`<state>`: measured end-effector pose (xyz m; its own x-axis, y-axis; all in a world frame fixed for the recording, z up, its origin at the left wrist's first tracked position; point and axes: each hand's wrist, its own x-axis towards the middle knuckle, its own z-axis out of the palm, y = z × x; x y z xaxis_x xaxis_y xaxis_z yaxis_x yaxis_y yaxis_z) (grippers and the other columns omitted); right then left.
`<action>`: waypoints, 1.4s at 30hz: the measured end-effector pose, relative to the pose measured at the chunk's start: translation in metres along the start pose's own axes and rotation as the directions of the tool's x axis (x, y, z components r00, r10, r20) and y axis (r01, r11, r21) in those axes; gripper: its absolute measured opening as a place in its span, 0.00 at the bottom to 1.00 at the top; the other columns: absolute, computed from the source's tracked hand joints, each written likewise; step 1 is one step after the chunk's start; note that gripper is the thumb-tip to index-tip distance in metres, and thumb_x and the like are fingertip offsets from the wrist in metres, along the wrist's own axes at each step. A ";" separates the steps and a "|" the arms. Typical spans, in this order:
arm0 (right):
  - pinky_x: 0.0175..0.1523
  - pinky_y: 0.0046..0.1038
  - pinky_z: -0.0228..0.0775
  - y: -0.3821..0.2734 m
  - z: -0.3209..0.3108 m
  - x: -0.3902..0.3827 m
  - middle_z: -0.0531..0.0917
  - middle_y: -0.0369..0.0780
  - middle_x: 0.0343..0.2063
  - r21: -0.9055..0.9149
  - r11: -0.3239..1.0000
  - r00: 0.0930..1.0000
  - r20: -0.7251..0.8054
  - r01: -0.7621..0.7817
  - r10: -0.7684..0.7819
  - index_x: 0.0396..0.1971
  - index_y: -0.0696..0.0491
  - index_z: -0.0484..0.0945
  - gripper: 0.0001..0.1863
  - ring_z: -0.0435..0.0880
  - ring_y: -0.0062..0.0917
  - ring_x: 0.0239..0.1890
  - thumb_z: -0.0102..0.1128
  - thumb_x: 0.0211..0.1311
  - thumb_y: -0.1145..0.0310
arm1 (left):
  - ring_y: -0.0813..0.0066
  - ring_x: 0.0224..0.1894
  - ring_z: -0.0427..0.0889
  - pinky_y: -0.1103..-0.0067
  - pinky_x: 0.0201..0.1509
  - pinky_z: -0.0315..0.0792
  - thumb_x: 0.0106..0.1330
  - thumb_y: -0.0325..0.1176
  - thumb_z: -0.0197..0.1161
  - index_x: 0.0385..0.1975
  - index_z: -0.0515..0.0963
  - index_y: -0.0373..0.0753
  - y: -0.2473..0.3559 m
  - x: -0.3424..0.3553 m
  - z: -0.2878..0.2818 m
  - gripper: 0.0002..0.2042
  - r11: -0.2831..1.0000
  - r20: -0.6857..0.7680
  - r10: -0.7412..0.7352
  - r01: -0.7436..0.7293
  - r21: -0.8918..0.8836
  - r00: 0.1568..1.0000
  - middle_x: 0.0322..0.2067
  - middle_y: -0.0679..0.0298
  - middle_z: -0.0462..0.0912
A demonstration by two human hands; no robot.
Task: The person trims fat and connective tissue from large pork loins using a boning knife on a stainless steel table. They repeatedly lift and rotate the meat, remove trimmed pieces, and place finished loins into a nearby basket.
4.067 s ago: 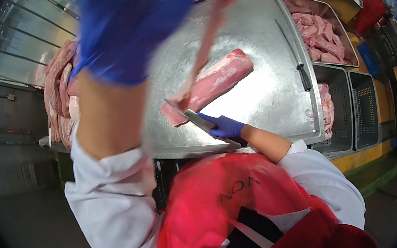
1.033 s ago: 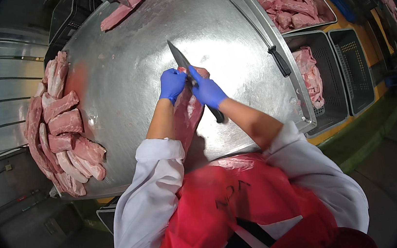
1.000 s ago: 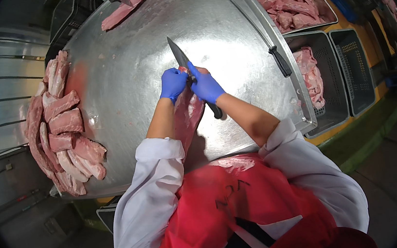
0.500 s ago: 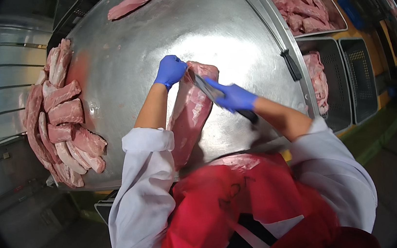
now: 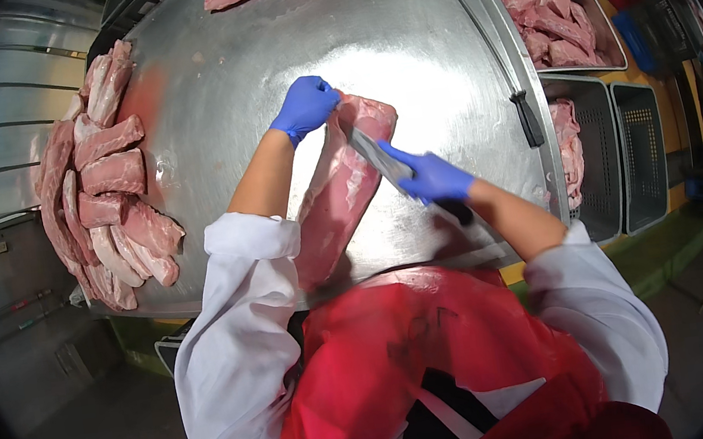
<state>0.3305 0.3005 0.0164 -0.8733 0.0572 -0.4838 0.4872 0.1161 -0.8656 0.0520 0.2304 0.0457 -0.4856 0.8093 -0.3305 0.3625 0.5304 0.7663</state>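
A long slab of raw pork (image 5: 340, 190) lies lengthwise on the steel table (image 5: 206, 88), running from its near edge out toward the middle. The left hand (image 5: 305, 106), arm stretched forward, curls gloved fingers over the slab's far end. The right hand (image 5: 432, 177) is wrapped around a knife (image 5: 379, 157), blade laid against the meat's right side, with cut pieces (image 5: 98, 205) piled at the left rim.

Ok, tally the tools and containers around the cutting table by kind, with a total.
Knife in the right hand: 1
Sharpening steel lying on the metal table: 1
Perforated grey crates: 2
Metal tray of meat cuts: 1
Total: 5
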 end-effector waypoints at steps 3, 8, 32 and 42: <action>0.26 0.27 0.75 -0.030 -0.002 0.049 0.79 0.43 0.22 -0.047 0.999 0.995 -0.103 0.008 -0.013 0.76 0.32 0.46 0.38 0.80 0.26 0.20 0.50 0.69 0.65 | 0.76 0.27 0.79 0.76 0.33 0.74 0.56 0.31 0.64 0.23 0.81 0.33 0.017 -0.007 0.006 0.07 0.993 -0.003 0.082 -0.082 0.089 0.997 0.23 0.60 0.82; 0.41 0.37 0.79 -0.006 0.021 -0.043 0.85 0.46 0.27 -0.103 0.995 0.999 0.054 0.001 0.005 0.76 0.32 0.44 0.41 0.85 0.36 0.26 0.52 0.68 0.58 | 0.79 0.21 0.74 0.77 0.24 0.69 0.62 0.27 0.59 0.26 0.75 0.39 -0.051 -0.014 -0.114 0.03 0.862 -0.399 -0.081 -0.137 -0.488 0.913 0.18 0.69 0.71; 0.26 0.16 0.68 0.093 0.000 -0.060 0.79 0.37 0.43 0.279 0.911 0.916 -0.348 0.303 -0.198 0.77 0.44 0.48 0.43 0.71 0.13 0.22 0.47 0.63 0.84 | 0.62 0.70 0.66 0.71 0.76 0.54 0.73 0.42 0.44 0.62 0.72 0.29 0.148 -0.562 -0.428 0.26 0.911 -0.490 0.008 0.196 0.364 0.871 0.65 0.52 0.73; 0.22 0.18 0.69 0.092 0.017 -0.099 0.77 0.33 0.24 0.384 0.881 0.911 -0.397 0.276 -0.112 0.77 0.42 0.42 0.45 0.73 0.13 0.19 0.51 0.65 0.81 | 0.68 0.68 0.67 0.73 0.74 0.53 0.73 0.48 0.56 0.62 0.74 0.35 0.162 -0.189 -0.278 0.26 0.872 0.363 0.044 -0.213 0.440 0.931 0.64 0.57 0.74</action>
<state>0.4616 0.2882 -0.0180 -0.8528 0.4328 -0.2923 0.1910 -0.2626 -0.9458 -0.0188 0.0933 0.3859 -0.1469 0.8681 -0.4741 0.7697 0.4014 0.4965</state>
